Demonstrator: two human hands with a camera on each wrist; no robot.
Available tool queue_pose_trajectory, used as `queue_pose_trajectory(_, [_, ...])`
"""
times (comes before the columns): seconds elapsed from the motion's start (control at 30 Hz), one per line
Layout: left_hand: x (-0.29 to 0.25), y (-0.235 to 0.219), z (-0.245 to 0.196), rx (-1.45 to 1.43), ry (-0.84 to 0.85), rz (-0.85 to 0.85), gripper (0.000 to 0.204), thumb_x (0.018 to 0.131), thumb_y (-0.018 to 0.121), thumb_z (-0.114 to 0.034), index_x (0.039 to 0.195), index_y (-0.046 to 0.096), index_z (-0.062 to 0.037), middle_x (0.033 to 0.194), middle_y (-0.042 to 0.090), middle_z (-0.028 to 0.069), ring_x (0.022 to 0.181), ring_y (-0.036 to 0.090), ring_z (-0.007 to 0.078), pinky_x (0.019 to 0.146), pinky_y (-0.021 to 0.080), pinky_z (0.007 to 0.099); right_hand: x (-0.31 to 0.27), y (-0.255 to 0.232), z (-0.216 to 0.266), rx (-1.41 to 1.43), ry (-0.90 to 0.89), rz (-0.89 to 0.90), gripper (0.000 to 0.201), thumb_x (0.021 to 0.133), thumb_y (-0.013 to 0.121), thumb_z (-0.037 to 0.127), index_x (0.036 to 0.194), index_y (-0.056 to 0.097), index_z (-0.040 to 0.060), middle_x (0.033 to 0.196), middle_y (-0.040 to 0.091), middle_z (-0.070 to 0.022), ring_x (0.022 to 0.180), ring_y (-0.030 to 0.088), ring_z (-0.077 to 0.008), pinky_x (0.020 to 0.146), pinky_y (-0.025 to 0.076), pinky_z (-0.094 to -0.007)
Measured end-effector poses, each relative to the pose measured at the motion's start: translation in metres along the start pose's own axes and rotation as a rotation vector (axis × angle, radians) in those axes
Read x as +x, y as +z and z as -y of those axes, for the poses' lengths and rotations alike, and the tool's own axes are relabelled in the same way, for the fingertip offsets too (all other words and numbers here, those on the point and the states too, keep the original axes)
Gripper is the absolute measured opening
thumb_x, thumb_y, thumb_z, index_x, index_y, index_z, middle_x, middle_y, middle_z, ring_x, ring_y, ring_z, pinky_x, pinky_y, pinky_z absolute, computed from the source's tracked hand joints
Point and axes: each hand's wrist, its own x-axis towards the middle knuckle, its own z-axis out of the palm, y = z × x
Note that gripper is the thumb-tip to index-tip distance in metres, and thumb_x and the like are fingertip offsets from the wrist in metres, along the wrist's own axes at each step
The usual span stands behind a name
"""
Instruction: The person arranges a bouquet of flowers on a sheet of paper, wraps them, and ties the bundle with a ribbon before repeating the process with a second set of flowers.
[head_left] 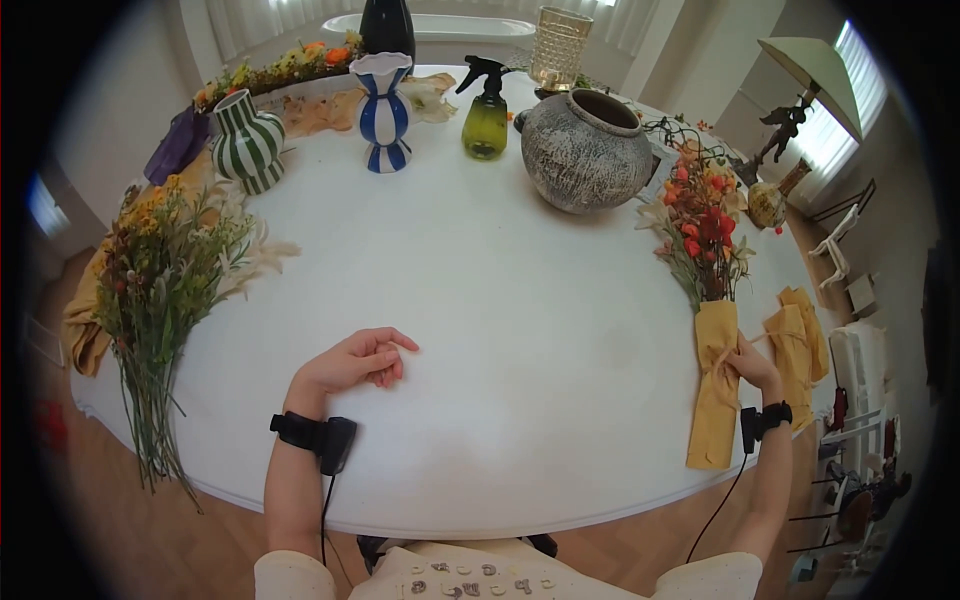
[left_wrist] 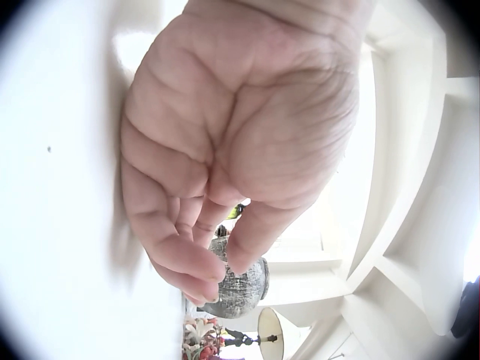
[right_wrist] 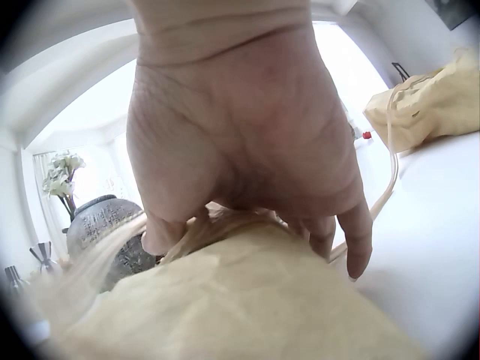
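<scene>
At the right side of the table lies a bouquet [head_left: 706, 225] of red and orange flowers, its stems wrapped in tan paper [head_left: 711, 425]. My right hand [head_left: 754, 365] grips the wrap at its gathered, tied waist. In the right wrist view, the thumb is on one side of the paper [right_wrist: 247, 307] and the fingers on the other, with a pale ribbon [right_wrist: 112, 251] trailing from it. My left hand [head_left: 352, 362] holds nothing and rests by the white tabletop near the front, its fingers loosely bent, as the left wrist view also shows.
Loose long-stemmed flowers [head_left: 165, 270] overhang the table's left edge. Along the back stand a green-striped vase [head_left: 248, 145], a blue-striped vase [head_left: 384, 118], a green spray bottle [head_left: 485, 125] and a grey pot [head_left: 585, 155]. Another tan paper wrap [head_left: 793, 350] lies right of the bouquet.
</scene>
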Motion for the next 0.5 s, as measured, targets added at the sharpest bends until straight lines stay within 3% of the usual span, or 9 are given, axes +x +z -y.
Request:
queue_pose_trajectory(0.07, [-0.001, 0.001, 0.0, -0.071, 0.013, 0.005, 0.024, 0.092, 0.047, -0.016, 0.111, 0.05, -0.0008, 0.071, 0.056, 0.0007, 0.062, 0.05, 0.006, 0.056, 0.041, 0.0183, 0.014, -0.05, -0.042, 0.411, 0.205, -0.084, 0.051, 0.086, 0.056, 0.027, 0.129, 0.034, 0.0121, 0.109, 0.049, -0.0086, 0.098, 0.05, -0.0173, 0.081, 0.042, -0.0332])
queue_pose_trajectory(0.13, [-0.002, -0.002, 0.002, -0.129, 0.022, 0.002, 0.024, 0.092, 0.047, -0.017, 0.111, 0.05, -0.0019, 0.073, 0.056, 0.0007, 0.063, 0.05, 0.0058, 0.058, 0.042, 0.0186, -0.004, -0.066, -0.03, 0.394, 0.116, -0.337, 0.046, 0.086, 0.056, 0.025, 0.124, 0.039, 0.0072, 0.109, 0.051, -0.0087, 0.097, 0.051, -0.0162, 0.078, 0.043, -0.0341])
queue_pose_trajectory(0.27, [0.002, -0.009, 0.01, -0.309, 0.048, 0.043, 0.027, 0.092, 0.048, -0.018, 0.114, 0.047, -0.0017, 0.077, 0.057, 0.0015, 0.066, 0.052, 0.0066, 0.062, 0.045, 0.0195, 0.001, -0.157, -0.158, -0.888, -0.197, -0.508, 0.052, 0.082, 0.057, 0.015, 0.13, 0.035, 0.0146, 0.115, 0.05, -0.0099, 0.105, 0.051, -0.0252, 0.084, 0.043, -0.0356])
queue_pose_trajectory(0.3, [0.003, -0.011, 0.01, -0.313, 0.051, 0.029, 0.027, 0.092, 0.048, -0.018, 0.114, 0.047, -0.0017, 0.077, 0.057, 0.0015, 0.066, 0.052, 0.0066, 0.062, 0.045, 0.0195, 0.009, -0.155, -0.149, -0.89, -0.21, -0.501, 0.052, 0.082, 0.057, 0.015, 0.13, 0.035, 0.0146, 0.115, 0.05, -0.0099, 0.105, 0.051, -0.0252, 0.084, 0.043, -0.0356])
queue_pose_trajectory(0.33, [0.004, -0.012, 0.011, -0.348, 0.051, 0.044, 0.028, 0.092, 0.047, -0.017, 0.115, 0.046, -0.001, 0.078, 0.057, 0.0022, 0.067, 0.053, 0.0071, 0.063, 0.045, 0.0199, 0.007, -0.181, -0.172, -0.892, -0.225, -0.517, 0.052, 0.082, 0.057, 0.015, 0.13, 0.035, 0.0144, 0.115, 0.05, -0.01, 0.105, 0.051, -0.0254, 0.084, 0.043, -0.0355])
queue_pose_trajectory(0.5, [0.005, -0.012, 0.011, -0.464, 0.065, 0.043, 0.029, 0.092, 0.045, -0.014, 0.117, 0.043, 0.0008, 0.079, 0.057, 0.0046, 0.069, 0.055, 0.009, 0.064, 0.047, 0.0215, 0.001, -0.171, -0.186, -0.88, -0.305, -0.599, 0.052, 0.082, 0.057, 0.013, 0.129, 0.036, 0.0135, 0.115, 0.051, -0.0103, 0.105, 0.051, -0.0263, 0.084, 0.043, -0.0353])
